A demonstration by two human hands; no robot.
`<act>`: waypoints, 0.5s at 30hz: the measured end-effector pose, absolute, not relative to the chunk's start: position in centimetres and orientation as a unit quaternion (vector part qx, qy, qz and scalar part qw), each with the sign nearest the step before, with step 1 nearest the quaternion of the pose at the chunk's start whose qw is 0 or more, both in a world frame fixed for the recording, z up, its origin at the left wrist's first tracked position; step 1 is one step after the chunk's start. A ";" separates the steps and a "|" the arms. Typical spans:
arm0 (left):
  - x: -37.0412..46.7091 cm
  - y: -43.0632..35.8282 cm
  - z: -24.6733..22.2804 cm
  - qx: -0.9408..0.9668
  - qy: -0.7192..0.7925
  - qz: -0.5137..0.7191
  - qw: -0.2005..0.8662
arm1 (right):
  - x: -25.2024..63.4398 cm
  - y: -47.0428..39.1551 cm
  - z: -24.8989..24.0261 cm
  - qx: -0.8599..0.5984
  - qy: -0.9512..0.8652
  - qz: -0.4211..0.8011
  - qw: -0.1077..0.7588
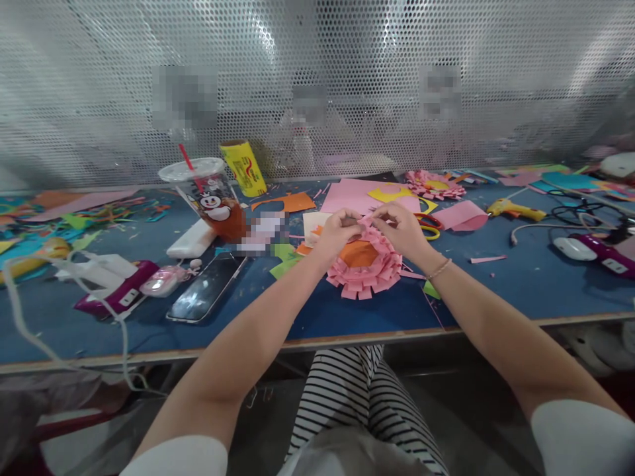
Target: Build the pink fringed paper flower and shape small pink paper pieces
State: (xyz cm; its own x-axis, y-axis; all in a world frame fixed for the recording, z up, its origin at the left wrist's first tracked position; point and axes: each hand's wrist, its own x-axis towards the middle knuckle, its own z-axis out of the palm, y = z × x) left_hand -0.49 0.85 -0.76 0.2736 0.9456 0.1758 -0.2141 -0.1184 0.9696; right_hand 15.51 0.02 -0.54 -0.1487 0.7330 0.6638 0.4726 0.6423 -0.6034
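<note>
Pink paper (368, 222) is being pinched between the fingertips of the left hand (344, 230) and the right hand (398, 228), at the far rim of a round paper flower (364, 285). Both hands are being held nearly closed, thumbs bent toward the fingers with almost no gap showing; whether a loose strip or the flower's own fringe is being gripped cannot be told, since the tips are being partly hidden.

The flower is being held between the forearms, near the front edge of the bench (317, 324). From the fingertips, most of it is lying toward the person, with the fringe being spread along the near side and the orange centre (358, 254) being left uncovered. No long axis is being shown, the outline being nearly round. Its far left side is being covered by the left hand and its far right side by the right, neither being placed clearly nearer. Whether its weight is being borne by the bench cannot be made out.

Red and yellow scissor handles (436, 233) are lying just beside the right hand, and a pink sheet (347, 196) is lying beyond both. Green scraps (285, 261) are lying to the left.
</note>
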 end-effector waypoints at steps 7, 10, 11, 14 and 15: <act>-0.3 0.4 -0.4 0.536 0.316 0.500 0.602 | 15.5 -0.1 -0.3 -0.396 -0.751 0.138 0.509; -0.2 0.4 -0.3 0.534 0.313 0.487 0.616 | 15.6 -0.1 -0.3 -0.382 -0.763 0.116 0.508; -0.2 0.4 -0.4 0.537 0.315 0.482 0.616 | 15.7 -0.1 -0.2 -0.375 -0.767 0.110 0.508; -0.3 0.7 -0.7 0.546 0.326 0.476 0.607 | 15.7 0.0 -0.3 -0.362 -0.770 0.108 0.515; -0.3 0.8 -0.8 0.548 0.330 0.476 0.604 | 15.8 0.0 -0.3 -0.367 -0.764 0.115 0.519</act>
